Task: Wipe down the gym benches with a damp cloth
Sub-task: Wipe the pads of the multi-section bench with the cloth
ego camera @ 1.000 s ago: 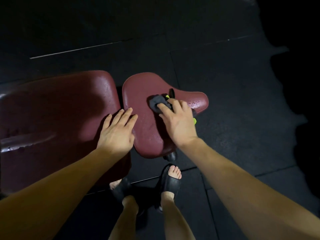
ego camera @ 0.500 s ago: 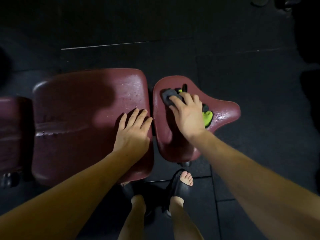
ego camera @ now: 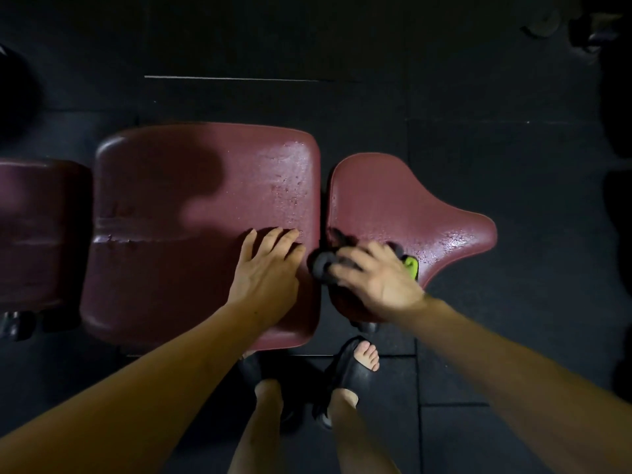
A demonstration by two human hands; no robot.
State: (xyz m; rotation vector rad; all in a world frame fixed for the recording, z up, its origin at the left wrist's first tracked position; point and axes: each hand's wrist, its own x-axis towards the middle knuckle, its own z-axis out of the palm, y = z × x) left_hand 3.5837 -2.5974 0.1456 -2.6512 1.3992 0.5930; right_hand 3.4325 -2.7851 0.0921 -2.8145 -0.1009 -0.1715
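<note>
A maroon gym bench lies below me: a wide pad [ego camera: 191,213] in the middle and a narrow, tapered seat pad [ego camera: 393,203] to its right. Water drops glisten on both. My left hand [ego camera: 268,268] rests flat, fingers straight, on the wide pad's near right part. My right hand [ego camera: 379,280] presses a dark grey cloth [ego camera: 323,263] with a neon green part [ego camera: 412,266] onto the seat pad's near left edge, by the gap between the pads. Fingers cover most of the cloth and look blurred.
A third maroon pad [ego camera: 37,230] lies at the far left. Black rubber floor tiles [ego camera: 478,336] surround the bench. My feet in black slides [ego camera: 352,371] stand just in front of it. Dark gym gear [ego camera: 581,29] sits at the upper right.
My right hand has dragged the cloth from the far part of the seat pad toward me, to the near left edge. My left hand stays planted. The view has shifted so the bench sits further right.
</note>
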